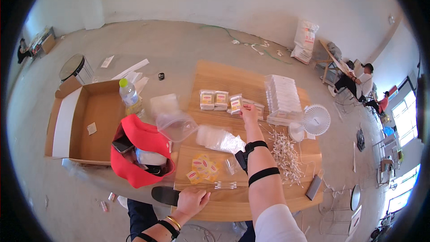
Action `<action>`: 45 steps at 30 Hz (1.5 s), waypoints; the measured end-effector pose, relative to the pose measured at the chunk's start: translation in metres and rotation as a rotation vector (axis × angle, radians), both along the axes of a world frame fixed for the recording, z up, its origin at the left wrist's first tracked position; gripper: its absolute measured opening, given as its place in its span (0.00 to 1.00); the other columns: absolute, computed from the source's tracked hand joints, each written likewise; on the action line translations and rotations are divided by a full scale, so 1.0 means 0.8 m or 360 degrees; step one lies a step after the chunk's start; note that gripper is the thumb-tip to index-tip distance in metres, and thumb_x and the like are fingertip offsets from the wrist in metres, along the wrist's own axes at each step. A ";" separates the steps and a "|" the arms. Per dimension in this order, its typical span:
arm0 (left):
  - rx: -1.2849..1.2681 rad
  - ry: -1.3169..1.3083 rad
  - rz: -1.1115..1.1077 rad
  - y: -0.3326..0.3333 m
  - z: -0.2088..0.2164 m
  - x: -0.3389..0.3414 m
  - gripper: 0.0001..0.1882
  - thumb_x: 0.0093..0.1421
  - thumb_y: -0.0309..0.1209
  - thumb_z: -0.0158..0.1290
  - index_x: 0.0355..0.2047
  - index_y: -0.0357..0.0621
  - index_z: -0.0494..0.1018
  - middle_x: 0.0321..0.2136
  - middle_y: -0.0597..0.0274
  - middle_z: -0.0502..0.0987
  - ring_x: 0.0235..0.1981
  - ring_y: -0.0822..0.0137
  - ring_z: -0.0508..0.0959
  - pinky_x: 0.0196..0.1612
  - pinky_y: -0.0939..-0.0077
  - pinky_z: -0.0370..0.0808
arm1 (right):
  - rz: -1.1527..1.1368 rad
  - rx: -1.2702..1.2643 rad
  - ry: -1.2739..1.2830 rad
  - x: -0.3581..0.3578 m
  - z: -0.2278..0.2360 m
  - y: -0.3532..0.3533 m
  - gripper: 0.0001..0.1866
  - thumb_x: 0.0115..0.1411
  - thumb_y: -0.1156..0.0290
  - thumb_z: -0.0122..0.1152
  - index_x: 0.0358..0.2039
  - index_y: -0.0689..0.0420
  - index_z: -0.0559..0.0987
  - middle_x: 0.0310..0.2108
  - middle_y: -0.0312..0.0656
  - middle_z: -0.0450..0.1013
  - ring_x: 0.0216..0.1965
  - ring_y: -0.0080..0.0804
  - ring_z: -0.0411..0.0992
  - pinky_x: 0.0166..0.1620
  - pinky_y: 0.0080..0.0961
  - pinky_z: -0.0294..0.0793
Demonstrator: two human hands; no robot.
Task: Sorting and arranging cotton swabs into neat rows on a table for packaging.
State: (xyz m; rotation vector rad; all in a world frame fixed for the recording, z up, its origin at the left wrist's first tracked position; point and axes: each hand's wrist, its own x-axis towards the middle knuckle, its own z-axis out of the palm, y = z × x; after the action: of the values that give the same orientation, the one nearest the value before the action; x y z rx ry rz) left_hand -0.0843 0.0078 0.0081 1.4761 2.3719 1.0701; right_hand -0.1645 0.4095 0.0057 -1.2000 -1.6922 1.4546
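Note:
My right hand (249, 113) reaches over the wooden table (217, 74) and pinches a small clear packet of cotton swabs with a yellow label (235, 104). Similar packets (214, 100) stand in a row to its left, and more lie behind my fingers. Close to the near table edge, my left hand (192, 201) is closed with curled fingers; what it holds, if anything, is hidden. Just ahead of it lies a short row of cotton swabs (225, 185). Yellow label cards (203, 169) are spread nearby, and clear plastic bags (219, 138) overlap in the table's middle.
A loose heap of cotton swabs (286, 154) lies right of my forearm, near a white fan (316, 120), stacked clear boxes (283, 97) and a grey power bank (314, 187). Leftward are a red bag (145, 127), a bottle (129, 94) and an open carton (101, 121). People sit farther off.

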 end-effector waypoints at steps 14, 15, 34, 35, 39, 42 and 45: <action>-0.0100 0.0106 0.0066 -0.006 -0.011 0.004 0.16 0.59 0.39 0.55 0.17 0.49 0.69 0.13 0.58 0.71 0.16 0.53 0.74 0.20 0.57 0.69 | 0.0244 0.0605 -0.0275 0.152 0.026 -0.075 0.11 0.58 0.67 0.65 0.36 0.61 0.80 0.29 0.43 0.77 0.30 0.29 0.75 0.37 0.27 0.74; -0.0092 0.0095 0.0073 -0.006 -0.010 0.004 0.16 0.59 0.39 0.55 0.17 0.49 0.69 0.13 0.58 0.71 0.16 0.53 0.74 0.20 0.57 0.69 | 0.0332 0.0545 -0.0303 0.175 0.026 -0.091 0.13 0.57 0.65 0.67 0.37 0.61 0.80 0.28 0.44 0.77 0.32 0.31 0.75 0.38 0.30 0.75; 0.0208 -0.0491 0.0194 -0.023 0.027 0.014 0.16 0.55 0.43 0.64 0.34 0.45 0.77 0.23 0.60 0.76 0.26 0.58 0.77 0.31 0.66 0.74 | 0.0707 -0.0158 -0.0114 0.320 0.101 -0.281 0.06 0.62 0.72 0.63 0.36 0.58 0.75 0.33 0.37 0.78 0.34 0.23 0.75 0.42 0.23 0.74; 0.0493 -0.0275 0.0147 -0.021 0.040 0.020 0.20 0.55 0.43 0.65 0.39 0.42 0.76 0.26 0.60 0.77 0.29 0.61 0.78 0.34 0.69 0.74 | 0.0926 -0.0279 -0.0081 0.324 0.117 -0.289 0.06 0.62 0.72 0.63 0.36 0.59 0.74 0.33 0.38 0.78 0.36 0.24 0.76 0.43 0.23 0.74; 0.0021 -0.1072 -0.0359 -0.049 0.078 0.034 0.27 0.56 0.45 0.65 0.48 0.37 0.76 0.33 0.62 0.80 0.33 0.69 0.78 0.40 0.75 0.74 | 0.1357 -0.0246 -0.0161 0.329 0.169 -0.323 0.06 0.64 0.74 0.61 0.38 0.60 0.74 0.35 0.38 0.78 0.43 0.24 0.76 0.46 0.22 0.75; -0.0140 -0.1509 -0.0653 -0.065 0.099 0.040 0.18 0.60 0.40 0.63 0.43 0.39 0.80 0.32 0.67 0.81 0.34 0.77 0.76 0.39 0.78 0.74 | 0.1290 -0.0115 -0.0009 0.329 0.172 -0.344 0.08 0.64 0.73 0.61 0.42 0.61 0.75 0.38 0.39 0.78 0.43 0.25 0.77 0.45 0.22 0.75; -0.0090 -0.1549 -0.0519 -0.088 0.121 0.050 0.12 0.61 0.35 0.62 0.39 0.39 0.81 0.29 0.68 0.80 0.31 0.78 0.75 0.37 0.81 0.73 | 0.1078 -0.0124 0.0306 0.320 0.168 -0.377 0.14 0.66 0.69 0.59 0.50 0.61 0.75 0.39 0.39 0.77 0.42 0.25 0.76 0.47 0.23 0.74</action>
State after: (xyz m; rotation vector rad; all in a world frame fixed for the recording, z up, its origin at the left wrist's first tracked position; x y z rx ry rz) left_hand -0.0443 -0.0628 0.1049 0.9271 1.4173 1.2236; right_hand 0.0912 0.1082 0.1400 -0.4981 -2.0160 1.9623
